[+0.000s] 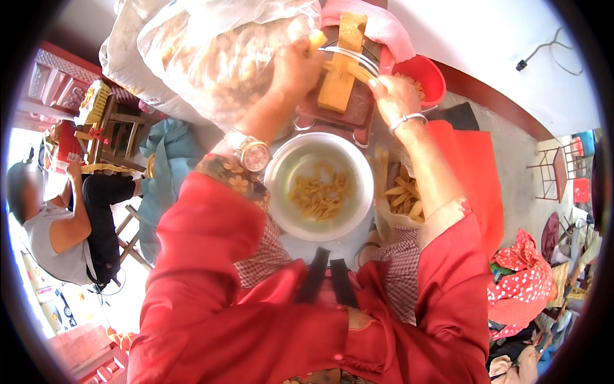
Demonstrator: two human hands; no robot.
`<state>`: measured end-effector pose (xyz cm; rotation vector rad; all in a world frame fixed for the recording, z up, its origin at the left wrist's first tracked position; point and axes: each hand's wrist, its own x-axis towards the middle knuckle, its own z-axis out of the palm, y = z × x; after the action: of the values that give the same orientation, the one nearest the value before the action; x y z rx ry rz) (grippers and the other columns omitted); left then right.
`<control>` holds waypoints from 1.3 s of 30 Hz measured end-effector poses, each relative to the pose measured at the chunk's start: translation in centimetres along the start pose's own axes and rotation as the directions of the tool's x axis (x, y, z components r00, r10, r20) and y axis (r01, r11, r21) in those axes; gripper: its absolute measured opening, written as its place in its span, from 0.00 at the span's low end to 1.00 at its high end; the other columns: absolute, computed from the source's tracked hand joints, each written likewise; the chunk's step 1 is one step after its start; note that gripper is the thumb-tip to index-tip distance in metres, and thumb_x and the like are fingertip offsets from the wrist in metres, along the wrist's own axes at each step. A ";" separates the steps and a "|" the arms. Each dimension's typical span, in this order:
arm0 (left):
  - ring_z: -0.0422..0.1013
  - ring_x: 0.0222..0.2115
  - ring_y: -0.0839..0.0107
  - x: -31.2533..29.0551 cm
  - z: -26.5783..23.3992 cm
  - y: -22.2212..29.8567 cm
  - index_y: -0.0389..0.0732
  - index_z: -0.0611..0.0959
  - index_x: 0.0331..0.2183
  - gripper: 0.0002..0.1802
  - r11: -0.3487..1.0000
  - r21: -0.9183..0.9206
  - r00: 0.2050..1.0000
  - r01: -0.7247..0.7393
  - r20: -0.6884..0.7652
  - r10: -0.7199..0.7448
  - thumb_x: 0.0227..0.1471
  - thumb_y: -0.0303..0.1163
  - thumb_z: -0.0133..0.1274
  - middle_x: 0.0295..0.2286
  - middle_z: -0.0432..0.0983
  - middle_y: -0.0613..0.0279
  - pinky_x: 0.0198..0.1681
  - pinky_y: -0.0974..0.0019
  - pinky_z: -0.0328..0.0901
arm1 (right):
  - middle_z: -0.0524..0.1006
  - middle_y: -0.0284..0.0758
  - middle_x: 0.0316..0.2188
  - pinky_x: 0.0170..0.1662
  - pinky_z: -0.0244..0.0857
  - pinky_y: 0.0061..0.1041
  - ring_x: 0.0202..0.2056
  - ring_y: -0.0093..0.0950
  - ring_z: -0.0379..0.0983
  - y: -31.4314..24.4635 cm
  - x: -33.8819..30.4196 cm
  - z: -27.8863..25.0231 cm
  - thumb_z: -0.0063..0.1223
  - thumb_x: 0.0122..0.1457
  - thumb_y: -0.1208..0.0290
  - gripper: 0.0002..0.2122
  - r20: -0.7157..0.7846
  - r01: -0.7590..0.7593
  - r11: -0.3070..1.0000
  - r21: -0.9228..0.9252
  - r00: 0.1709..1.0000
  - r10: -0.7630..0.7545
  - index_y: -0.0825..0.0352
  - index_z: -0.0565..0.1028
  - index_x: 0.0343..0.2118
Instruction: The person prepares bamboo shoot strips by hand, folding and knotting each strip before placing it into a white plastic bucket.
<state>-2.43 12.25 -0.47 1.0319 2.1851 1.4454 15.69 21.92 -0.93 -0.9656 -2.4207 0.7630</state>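
A narrow wooden block (pixel 343 64) with a white band across it lies on a small dark red stool (pixel 348 120). To its left, my left hand (pixel 295 72) is closed, with a pale yellow piece (pixel 318 40) at its fingertips. Right of the block, my right hand (pixel 396 99) pinches a flat yellowish strip (pixel 362 73) that reaches toward the block; whether it is a tool or food is unclear. Below my hands stands a white basin (pixel 276 211) with yellow strips (pixel 322 192) in liquid. A bag of longer yellow pieces (pixel 404 195) sits right of the basin.
A large clear plastic bag (pixel 211 70) full of pale pieces stands at the far left. A red bowl (pixel 430 77) and pink cloth (pixel 387 29) are beyond my right hand. Another person (pixel 61 224) sits at the left. A red sheet (pixel 470 185) hangs at right.
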 end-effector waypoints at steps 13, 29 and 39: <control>0.65 0.12 0.81 -9.6 -5.0 1.9 0.35 0.76 0.40 0.20 0.962 0.235 0.654 0.139 0.708 -0.267 0.50 0.41 0.52 0.17 0.73 0.65 0.15 0.77 0.59 | 0.61 0.22 0.13 0.16 0.51 0.12 0.13 0.11 0.54 1.7 -8.5 -5.9 0.42 0.60 0.58 0.15 0.484 -0.368 0.692 0.621 0.875 0.031 0.67 0.71 0.29; 0.72 0.27 0.72 -16.1 14.0 -1.3 0.37 0.76 0.35 0.15 0.696 -0.378 0.359 0.611 0.915 0.181 0.53 0.39 0.48 0.27 0.75 0.59 0.31 0.69 0.68 | 0.69 0.27 0.18 0.22 0.61 0.15 0.19 0.15 0.65 3.0 -13.4 -7.0 0.43 0.61 0.63 0.13 0.627 -0.337 0.618 0.711 0.702 -0.338 0.69 0.72 0.30; 0.67 0.19 0.79 -14.0 14.8 1.6 0.34 0.79 0.32 0.14 0.727 -0.202 0.503 0.657 0.835 -0.223 0.50 0.36 0.52 0.24 0.74 0.66 0.24 0.76 0.64 | 0.72 0.40 0.42 0.28 0.70 0.19 0.34 0.24 0.72 11.1 -14.8 -4.5 0.40 0.61 0.58 0.16 0.280 -0.370 0.397 0.840 0.922 0.266 0.69 0.69 0.30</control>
<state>16.90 12.29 -7.10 0.6005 1.1911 0.9425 33.49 19.46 -7.08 -0.9035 -1.4361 1.9925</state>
